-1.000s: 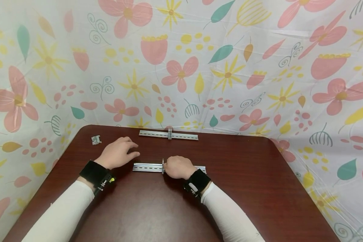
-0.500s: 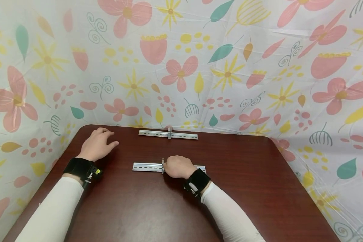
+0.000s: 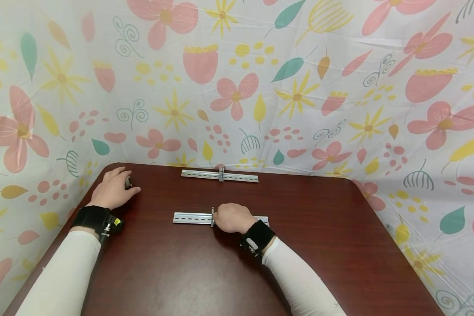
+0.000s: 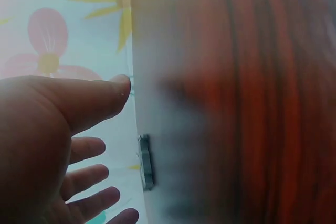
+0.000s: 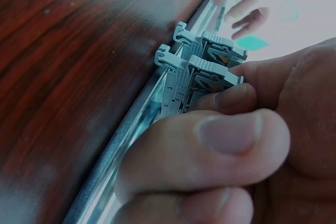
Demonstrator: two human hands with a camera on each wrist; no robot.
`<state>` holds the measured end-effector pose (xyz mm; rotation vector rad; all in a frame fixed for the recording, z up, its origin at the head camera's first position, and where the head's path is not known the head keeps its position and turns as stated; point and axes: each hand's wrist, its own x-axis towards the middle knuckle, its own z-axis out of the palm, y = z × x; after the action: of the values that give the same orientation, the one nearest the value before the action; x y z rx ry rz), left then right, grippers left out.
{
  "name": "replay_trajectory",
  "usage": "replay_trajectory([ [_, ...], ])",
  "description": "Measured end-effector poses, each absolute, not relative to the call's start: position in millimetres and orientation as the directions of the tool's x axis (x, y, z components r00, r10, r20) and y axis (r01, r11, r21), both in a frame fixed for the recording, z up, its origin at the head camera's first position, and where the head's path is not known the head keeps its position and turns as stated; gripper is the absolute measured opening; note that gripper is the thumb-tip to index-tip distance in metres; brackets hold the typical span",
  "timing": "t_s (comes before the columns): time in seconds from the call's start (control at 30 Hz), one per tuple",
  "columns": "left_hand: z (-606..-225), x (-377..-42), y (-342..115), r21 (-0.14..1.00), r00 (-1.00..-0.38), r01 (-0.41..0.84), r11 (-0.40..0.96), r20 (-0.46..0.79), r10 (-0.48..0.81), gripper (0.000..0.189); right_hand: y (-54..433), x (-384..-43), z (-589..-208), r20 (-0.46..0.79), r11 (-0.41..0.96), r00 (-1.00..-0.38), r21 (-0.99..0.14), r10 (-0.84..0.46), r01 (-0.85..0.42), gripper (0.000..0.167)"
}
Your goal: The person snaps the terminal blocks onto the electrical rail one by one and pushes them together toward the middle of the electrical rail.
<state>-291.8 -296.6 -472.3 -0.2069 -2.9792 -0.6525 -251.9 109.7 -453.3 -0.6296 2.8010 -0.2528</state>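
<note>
In the head view my left hand point(image 3: 111, 189) reaches over a small grey terminal block point(image 3: 128, 182) at the table's far left. Its fingers are spread in the left wrist view, apart from the block point(image 4: 146, 162). My right hand point(image 3: 234, 218) rests at the nearer slotted metal DIN rail point(image 3: 191, 218), hiding part of it. The right wrist view shows two grey terminal blocks point(image 5: 212, 72) side by side on this rail. Curled fingers point(image 5: 194, 148) of my right hand pinch the closer block, though the exact contact is partly hidden.
A second DIN rail point(image 3: 241, 178) lies along the back of the dark wooden table point(image 3: 320, 228), with a terminal block point(image 3: 221, 174) upright on it. A floral cloth point(image 3: 237, 94) hangs behind and beside the table.
My left hand has moved left from beside the nearer rail to the terminal block at the far left. My right hand and both rails have stayed in place.
</note>
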Motion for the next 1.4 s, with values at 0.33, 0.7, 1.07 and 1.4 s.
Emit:
replay_trajectory([
  [0.33, -476.4, -291.8, -307.6, 0.414, -0.994, 0.112, 0.903, 0.059, 0.096, 0.086, 109.7, -251.7, -451.8, -0.213, 0.889, -0.870, -0.224, -0.446, -0.400, 0.050],
  [0.7, -475.8, -292.7, -308.2, 0.396, -0.995, 0.100, 0.913, 0.023, 0.099, 0.084, 110.0, -252.3, -453.7, -0.202, 0.888, -0.872, -0.220, -0.447, -0.404, 0.047],
  [1.07, -472.9, -289.2, -306.8, 0.390, -0.994, 0.105, 0.915, 0.039, 0.098, 0.069, 109.3, -252.3, -453.2, -0.199, 0.886, -0.869, -0.211, -0.454, -0.414, 0.046],
  [1.4, -471.3, -291.0, -307.6, 0.386, -0.987, 0.154, 0.910, 0.100, 0.124, 0.038, 108.5, -251.8, -452.5, -0.208, 0.890, -0.872, -0.220, -0.443, -0.400, 0.045],
])
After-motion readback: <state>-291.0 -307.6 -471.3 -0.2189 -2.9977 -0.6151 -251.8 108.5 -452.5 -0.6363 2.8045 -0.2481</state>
